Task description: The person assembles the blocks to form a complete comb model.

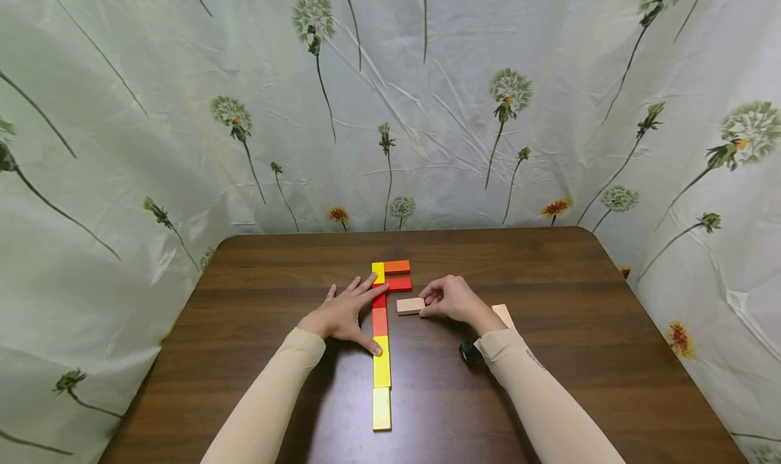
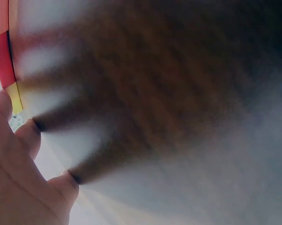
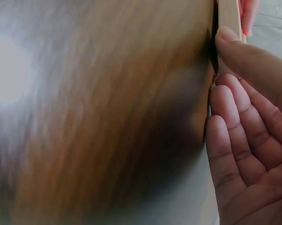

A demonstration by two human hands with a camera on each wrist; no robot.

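A column of flat coloured blocks runs down the middle of the table in the head view: yellow, red, a salmon block [image 1: 379,322], a yellow block [image 1: 382,371] and a pale yellow block [image 1: 382,410] nearest me. An orange block [image 1: 398,266] and a red block [image 1: 400,284] jut rightward from its far end. My left hand [image 1: 346,315] spreads its fingers over the column, with thumb and fingertips touching it. Just right of the column, my right hand [image 1: 454,300] pinches the end of a plain wooden block [image 1: 408,306]; the right wrist view shows the thumb [image 3: 227,35] against it.
Another plain wooden block [image 1: 503,315] lies partly behind my right wrist. A small black object [image 1: 469,352] sits beside the right sleeve; its kind is unclear. Beyond the far edge of the dark wooden table [image 1: 262,267] hangs a flower-printed curtain [image 1: 427,145].
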